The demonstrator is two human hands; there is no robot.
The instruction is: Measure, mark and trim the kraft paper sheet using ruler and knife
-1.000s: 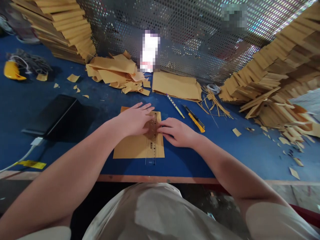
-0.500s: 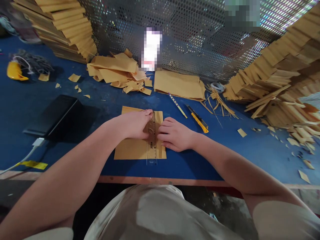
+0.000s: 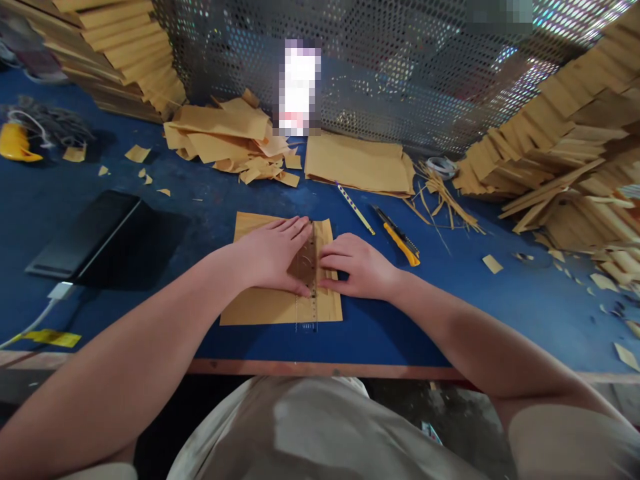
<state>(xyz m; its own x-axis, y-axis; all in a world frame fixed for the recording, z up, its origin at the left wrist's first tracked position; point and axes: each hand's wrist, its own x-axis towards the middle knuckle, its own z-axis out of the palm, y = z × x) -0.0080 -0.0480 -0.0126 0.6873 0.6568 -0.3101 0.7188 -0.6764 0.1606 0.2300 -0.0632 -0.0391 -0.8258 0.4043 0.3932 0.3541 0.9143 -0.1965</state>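
A brown paper sheet (image 3: 260, 308) lies flat on the blue table (image 3: 450, 300) near its front edge. A clear plastic ruler (image 3: 307, 313) runs lengthwise across the sheet's right part. My left hand (image 3: 273, 253) lies flat with fingers stretched out, pressing on the ruler and paper. My right hand (image 3: 357, 267) rests just right of the ruler, fingers curled with their tips against its edge. I cannot make out anything held in the right hand.
A yellow utility knife (image 3: 399, 235) and a pencil (image 3: 355, 209) lie right of my hands. Paper stacks (image 3: 357, 165) and scraps (image 3: 230, 137) sit behind, cut strips (image 3: 560, 153) piled at right, a black device (image 3: 80, 237) at left, perforated metal screen (image 3: 400, 67) at back.
The left hand's fingers stretched out flat over the ruler. The paper and ruler shifted slightly. The right hand stayed beside the ruler.
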